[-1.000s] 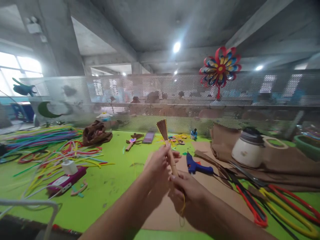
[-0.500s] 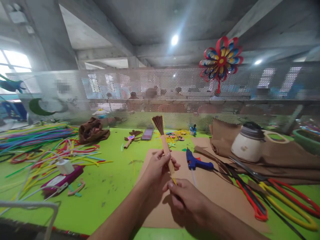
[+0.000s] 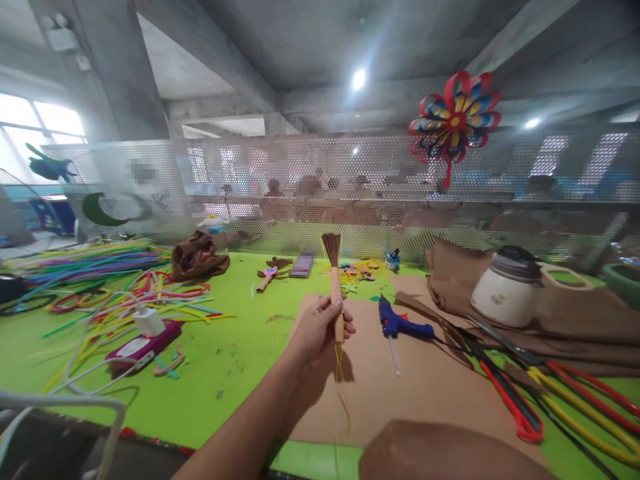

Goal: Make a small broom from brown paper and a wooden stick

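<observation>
My left hand point(image 3: 325, 323) is closed around the tan paper-wrapped handle of a small handmade broom point(image 3: 338, 290), held upright above a brown sheet point(image 3: 320, 413). The broom's dark brown bristles fan out at the top, edged with yellow thread. Loose yellow threads point(image 3: 340, 373) hang from the handle's lower end. My right hand's fingers do not show. A large, smooth brown shape point(image 3: 445, 453) rises at the bottom edge, too close to make out. Right of the broom, a blue glue gun point(image 3: 403, 322) with a clear glue stick lies on the sheet.
Scissors with yellow and red handles point(image 3: 570, 400) and a red-and-black cutter point(image 3: 510, 393) lie at right. Behind them stand a white jar point(image 3: 505, 293) and folded brown material point(image 3: 450, 267). A purple power strip point(image 3: 143, 350) and coloured pipe cleaners point(image 3: 115, 260) are at left.
My right hand has let go of the yellow threads below the handle and left that spot. The threads now hang free. The broom stands more upright in my left hand; the view has shifted left.
</observation>
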Motion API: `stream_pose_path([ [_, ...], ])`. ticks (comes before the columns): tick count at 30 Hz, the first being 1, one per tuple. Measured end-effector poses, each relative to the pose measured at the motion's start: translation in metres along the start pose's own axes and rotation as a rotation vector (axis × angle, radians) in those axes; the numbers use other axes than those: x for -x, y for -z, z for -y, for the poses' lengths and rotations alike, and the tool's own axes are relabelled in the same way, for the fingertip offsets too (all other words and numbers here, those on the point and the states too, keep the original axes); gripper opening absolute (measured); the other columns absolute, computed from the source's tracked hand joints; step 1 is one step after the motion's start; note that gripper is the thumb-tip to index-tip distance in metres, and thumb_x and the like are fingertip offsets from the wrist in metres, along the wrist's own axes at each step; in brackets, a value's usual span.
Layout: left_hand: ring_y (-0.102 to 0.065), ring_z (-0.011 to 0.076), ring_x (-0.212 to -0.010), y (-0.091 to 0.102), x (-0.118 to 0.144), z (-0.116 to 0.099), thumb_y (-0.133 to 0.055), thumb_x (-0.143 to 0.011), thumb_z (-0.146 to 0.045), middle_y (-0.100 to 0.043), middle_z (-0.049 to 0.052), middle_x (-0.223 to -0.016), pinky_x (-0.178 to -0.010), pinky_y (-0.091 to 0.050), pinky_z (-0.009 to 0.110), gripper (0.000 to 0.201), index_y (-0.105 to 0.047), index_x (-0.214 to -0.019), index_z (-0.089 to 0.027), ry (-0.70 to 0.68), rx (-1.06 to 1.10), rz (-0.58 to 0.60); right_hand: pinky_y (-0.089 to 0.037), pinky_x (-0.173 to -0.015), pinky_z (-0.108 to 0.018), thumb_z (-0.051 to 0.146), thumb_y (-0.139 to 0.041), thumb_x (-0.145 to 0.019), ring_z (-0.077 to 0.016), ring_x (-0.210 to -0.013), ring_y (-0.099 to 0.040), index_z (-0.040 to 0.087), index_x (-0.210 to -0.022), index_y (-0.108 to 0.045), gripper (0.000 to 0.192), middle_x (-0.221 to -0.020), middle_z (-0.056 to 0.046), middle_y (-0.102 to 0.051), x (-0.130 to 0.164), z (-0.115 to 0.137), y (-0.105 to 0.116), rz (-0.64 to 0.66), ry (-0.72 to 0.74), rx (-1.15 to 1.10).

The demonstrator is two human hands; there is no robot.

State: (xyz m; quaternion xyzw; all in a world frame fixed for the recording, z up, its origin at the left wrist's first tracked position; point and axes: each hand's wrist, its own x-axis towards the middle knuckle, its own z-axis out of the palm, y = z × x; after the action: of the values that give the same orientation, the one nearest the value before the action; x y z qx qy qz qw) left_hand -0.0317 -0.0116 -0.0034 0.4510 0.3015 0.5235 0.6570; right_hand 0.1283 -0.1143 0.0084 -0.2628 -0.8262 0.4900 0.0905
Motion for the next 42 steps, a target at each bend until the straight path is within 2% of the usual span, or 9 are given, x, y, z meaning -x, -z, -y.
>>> stream_pose_path([
  [3,-0.062,0.0138,-0.056,-0.004,0.003,0.001,-0.06,-0.079,-0.03,-0.061,0.003,-0.067,-0.052,-0.046,0.023,0.021,-0.051,-0.089,-0.014,-0.048,-0.02,0.004,-0.025,-0.048,-0.022,0.026,-0.052,-0.077,-0.0081,-0.05,-0.037,0.015,-0.055,-0.055,0.025,-0.051,0.004,-0.042,0.0,0.01,0.021,-0.267,-0.048,0.176],
  [7,-0.061,0.0142,-0.06,-0.006,0.006,0.003,-0.06,-0.079,-0.037,-0.065,0.006,-0.073,-0.06,-0.047,0.026,0.027,-0.054,-0.09,-0.013,-0.08,-0.094,-0.003,-0.031,-0.05,-0.022,0.031,-0.048,-0.082,-0.009,-0.05,-0.041,0.014,-0.06,-0.055,0.028,-0.054,0.003,-0.046,-0.017,-0.005,0.042,-0.641,-0.114,-0.054],
  [11,-0.06,0.0157,-0.068,-0.006,0.008,0.004,-0.062,-0.077,-0.038,-0.066,0.008,-0.079,-0.067,-0.047,0.029,0.03,-0.057,-0.093,-0.013,-0.102,-0.134,-0.025,-0.035,-0.052,-0.023,0.042,-0.057,-0.078,-0.0104,-0.053,-0.044,0.014,-0.069,-0.061,0.029,-0.058,0.001,-0.051,-0.033,-0.031,0.043,-0.819,-0.079,-0.233],
  [20,-0.057,0.0129,-0.062,-0.023,0.017,0.002,-0.063,-0.076,-0.034,-0.067,0.009,-0.083,-0.053,-0.042,0.022,0.028,-0.058,-0.095,-0.014,-0.032,-0.059,-0.034,-0.034,-0.048,-0.021,0.048,-0.065,-0.073,-0.0094,-0.052,-0.049,0.015,-0.077,-0.058,0.034,-0.063,0.0,-0.055,-0.053,-0.044,0.013,-0.571,-0.036,-0.838],
  [24,-0.054,0.0094,-0.051,-0.02,0.017,0.005,-0.063,-0.076,-0.034,-0.066,0.009,-0.088,-0.041,-0.037,0.02,0.029,-0.056,-0.097,-0.015,0.031,-0.059,0.017,-0.032,-0.045,-0.02,0.047,-0.065,-0.075,-0.0075,-0.048,-0.047,0.012,-0.08,-0.058,0.036,-0.065,-0.002,-0.058,-0.05,-0.042,0.009,-0.558,0.005,-0.916],
  [29,-0.049,0.0056,-0.045,-0.021,0.02,0.004,-0.061,-0.078,-0.035,-0.066,0.01,-0.091,-0.033,-0.03,0.017,0.029,-0.055,-0.1,-0.015,0.076,0.011,0.086,-0.027,-0.039,-0.019,0.049,-0.052,-0.084,-0.0046,-0.031,-0.034,0.013,-0.084,-0.056,0.037,-0.044,0.005,-0.05,-0.046,-0.045,0.001,-0.444,0.053,-0.99],
  [33,-0.048,0.0047,-0.045,-0.023,0.022,-0.001,-0.06,-0.079,-0.033,-0.067,0.01,-0.089,-0.034,-0.028,0.015,0.026,-0.057,-0.098,-0.015,0.082,0.04,0.105,-0.018,-0.033,-0.016,0.044,-0.054,-0.084,-0.0021,-0.028,-0.033,0.013,-0.093,-0.052,0.032,-0.061,-0.003,-0.066,-0.046,-0.044,0.002,-0.45,0.082,-1.001],
  [37,-0.059,0.0129,-0.062,-0.021,0.021,-0.004,-0.059,-0.08,-0.034,-0.068,0.012,-0.089,-0.045,-0.038,0.019,0.029,-0.058,-0.101,-0.015,0.073,0.021,0.106,-0.019,-0.03,-0.015,0.044,-0.057,-0.081,-0.0035,-0.027,-0.036,0.015,-0.09,-0.05,0.032,-0.057,-0.002,-0.065,-0.046,-0.041,0.005,-0.464,0.037,-1.014],
  [42,-0.061,0.0186,-0.081,-0.019,0.019,-0.003,-0.053,-0.084,-0.036,-0.068,0.012,-0.092,-0.075,-0.045,0.031,0.033,-0.059,-0.108,-0.014,0.007,0.059,0.149,-0.013,-0.033,-0.015,0.043,-0.057,-0.082,-0.0013,-0.031,-0.026,0.014,-0.091,-0.053,0.031,-0.043,0.008,-0.044,-0.044,-0.037,0.005,-0.511,-0.005,-0.9],
])
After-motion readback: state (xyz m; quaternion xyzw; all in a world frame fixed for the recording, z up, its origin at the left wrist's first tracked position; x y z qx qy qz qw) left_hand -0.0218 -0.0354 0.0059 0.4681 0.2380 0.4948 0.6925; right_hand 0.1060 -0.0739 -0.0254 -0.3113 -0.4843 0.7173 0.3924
